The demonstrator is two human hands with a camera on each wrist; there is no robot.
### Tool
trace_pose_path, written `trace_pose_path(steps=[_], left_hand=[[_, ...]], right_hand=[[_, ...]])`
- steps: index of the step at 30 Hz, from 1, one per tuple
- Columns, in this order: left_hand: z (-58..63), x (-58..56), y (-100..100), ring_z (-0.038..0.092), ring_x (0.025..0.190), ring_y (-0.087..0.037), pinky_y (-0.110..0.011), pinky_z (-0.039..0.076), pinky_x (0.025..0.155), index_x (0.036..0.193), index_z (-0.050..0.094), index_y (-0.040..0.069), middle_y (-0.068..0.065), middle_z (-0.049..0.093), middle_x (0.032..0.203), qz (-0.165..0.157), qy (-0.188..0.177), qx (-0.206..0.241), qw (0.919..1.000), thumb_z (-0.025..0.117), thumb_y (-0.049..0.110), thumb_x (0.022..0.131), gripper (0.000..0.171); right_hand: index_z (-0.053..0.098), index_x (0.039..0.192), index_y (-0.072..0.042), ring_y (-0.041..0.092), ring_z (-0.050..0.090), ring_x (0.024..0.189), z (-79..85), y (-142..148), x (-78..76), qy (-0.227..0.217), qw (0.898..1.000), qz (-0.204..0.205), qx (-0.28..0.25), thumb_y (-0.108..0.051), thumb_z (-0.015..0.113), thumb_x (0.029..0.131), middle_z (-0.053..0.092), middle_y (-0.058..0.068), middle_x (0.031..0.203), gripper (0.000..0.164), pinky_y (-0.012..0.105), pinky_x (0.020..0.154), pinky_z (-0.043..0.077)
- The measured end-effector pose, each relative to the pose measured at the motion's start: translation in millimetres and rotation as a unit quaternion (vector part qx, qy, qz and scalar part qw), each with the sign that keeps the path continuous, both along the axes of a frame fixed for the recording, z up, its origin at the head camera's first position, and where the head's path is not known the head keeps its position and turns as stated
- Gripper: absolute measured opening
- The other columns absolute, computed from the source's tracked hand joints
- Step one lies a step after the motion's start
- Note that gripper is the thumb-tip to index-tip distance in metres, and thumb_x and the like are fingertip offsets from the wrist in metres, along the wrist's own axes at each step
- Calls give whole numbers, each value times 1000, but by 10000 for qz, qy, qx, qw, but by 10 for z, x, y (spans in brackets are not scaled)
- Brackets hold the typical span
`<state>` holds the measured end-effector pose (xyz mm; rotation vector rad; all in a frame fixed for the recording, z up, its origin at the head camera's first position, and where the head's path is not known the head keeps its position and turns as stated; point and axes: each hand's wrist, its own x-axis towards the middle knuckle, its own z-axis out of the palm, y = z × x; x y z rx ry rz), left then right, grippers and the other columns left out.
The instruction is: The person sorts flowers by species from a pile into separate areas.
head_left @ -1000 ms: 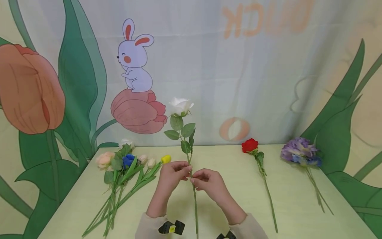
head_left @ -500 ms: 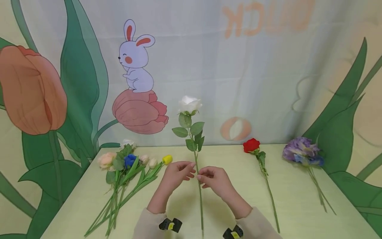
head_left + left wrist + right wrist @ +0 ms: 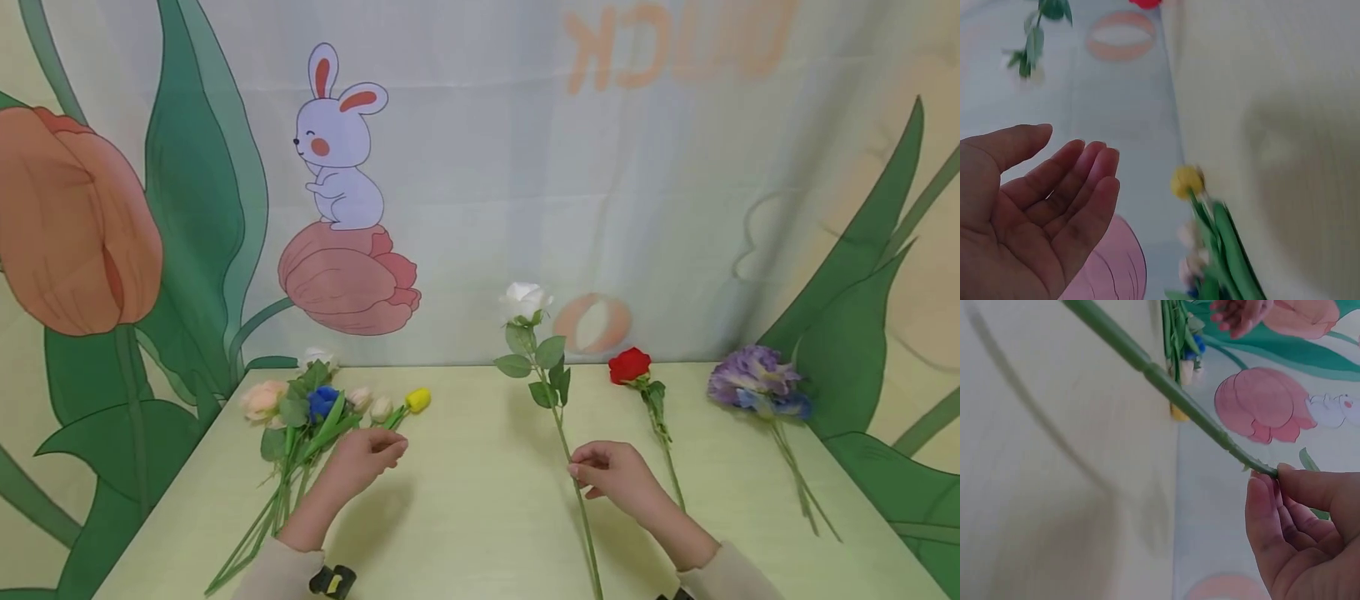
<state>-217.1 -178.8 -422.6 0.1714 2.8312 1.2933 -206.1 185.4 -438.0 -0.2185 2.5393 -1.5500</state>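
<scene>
1. The white rose (image 3: 527,300) is held up over the table (image 3: 480,533). Its flower leans left and shows above the table's back edge. Its stem (image 3: 1185,403) slants down toward the near side, left of the red rose (image 3: 629,366).
2. The right hand (image 3: 615,479) pinches the stem with thumb and fingers, below the leaves (image 3: 551,352).
3. The left hand (image 3: 367,458) holds nothing. Its fingers bend loosely, near the bunch of flowers (image 3: 323,404) by the table's left edge.
4. The white rose looks fake, so it is probably light. The stem seems stiff, maybe a bit bendy, and not very slippery.
5. The petals (image 3: 527,295) look soft and could get squashed.
6. The bare stem seems best to hold, but the tiny spikes (image 3: 1245,467) may poke.
</scene>
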Motion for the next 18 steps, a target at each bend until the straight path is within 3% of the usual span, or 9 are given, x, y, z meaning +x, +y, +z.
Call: trace_pose_path(steps=[7,14,18], left_hand=[[-43,49,-437,71,102,-35,-46,60,82,117,73,-4,-20,76,111,114,158,-778,9968,67,11,97,26],[-164,23,-691,71,97,-37,-51,58,84,114,71,-9,-23,76,105,166,296,-1441,9890,69,7,93,27],[-223,13,-789,71,98,-39,-52,58,85,113,72,-10,-25,75,106,233,98,-1662,9858,69,5,92,26]], right_hand=[[67,109,12,13,68,76,-68,339,90,-514,9972,-483,260,-5,66,97,74,16,91,21,31,66,63],[67,112,13,13,66,75,-165,615,181,-892,9918,-724,556,-6,65,98,72,11,88,23,33,67,63],[67,112,12,13,65,75,-232,697,253,-1097,9885,-852,599,-7,65,98,71,8,85,23,34,68,63]])
